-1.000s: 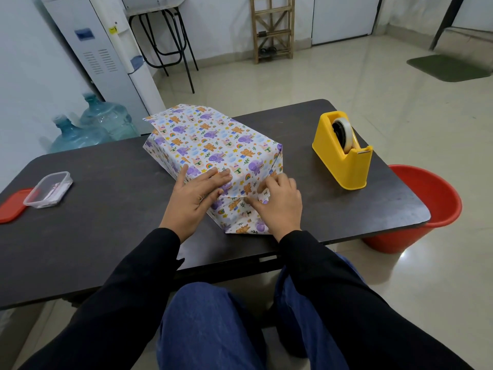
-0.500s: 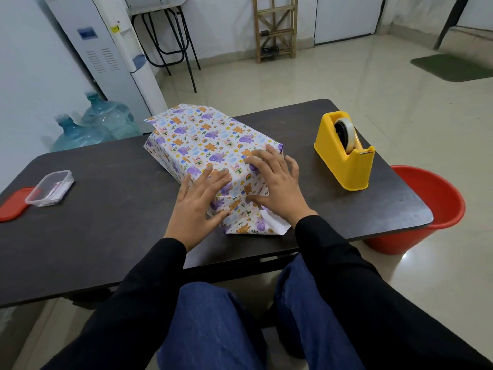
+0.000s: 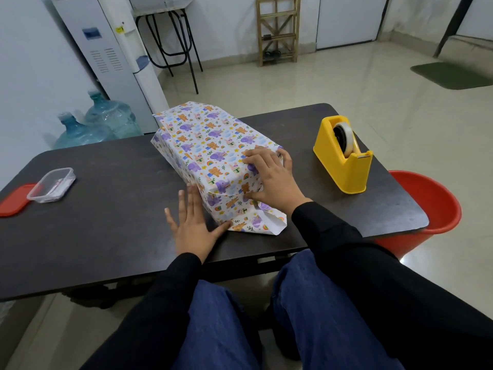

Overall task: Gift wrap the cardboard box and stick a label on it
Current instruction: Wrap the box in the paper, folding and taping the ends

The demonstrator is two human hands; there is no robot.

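Paper (image 3: 213,145) covers the box, right hand (image 3: 274,177) on it and left hand (image 3: 192,222) on the bench (image 3: 106,209), fingers spread; end flap (image 3: 256,222) and label seemingly remain.

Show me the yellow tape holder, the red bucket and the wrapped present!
yellow tape holder (image 3: 344,172): head view, on its yellow side wall.
red bucket (image 3: 437,204): head view, on its inside wall.
wrapped present (image 3: 210,140): head view, on its patterned top.

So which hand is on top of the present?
The right hand: it rests on the near end of the wrapped box, fingers spread over the top. The left hand lies flat on the table beside it.
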